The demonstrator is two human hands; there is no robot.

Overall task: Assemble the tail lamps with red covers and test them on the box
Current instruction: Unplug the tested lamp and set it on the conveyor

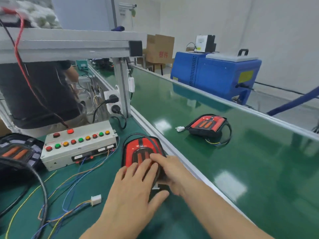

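Observation:
A tail lamp with a red cover (pixel 136 149) lies on the green bench in front of me. My left hand (pixel 134 185) presses flat on its near part, fingers straight, thumb at the lamp's lower edge. My right hand (pixel 172 171) holds the lamp's right edge, fingers laid over the cover. To the left stands the white test box (pixel 77 149) with coloured buttons. Its loose white connector (pixel 96 200) lies on the bench. A second red-covered lamp (pixel 208 125) with a cable and white plug rests on the conveyor belt.
A dark lamp housing without red cover (pixel 15 152) sits at the far left. Wires trail across the bench. Another person (pixel 43 94) stands behind the box. An aluminium rail (pixel 155 135) separates bench and belt. A blue machine (pixel 215 73) stands beyond the belt.

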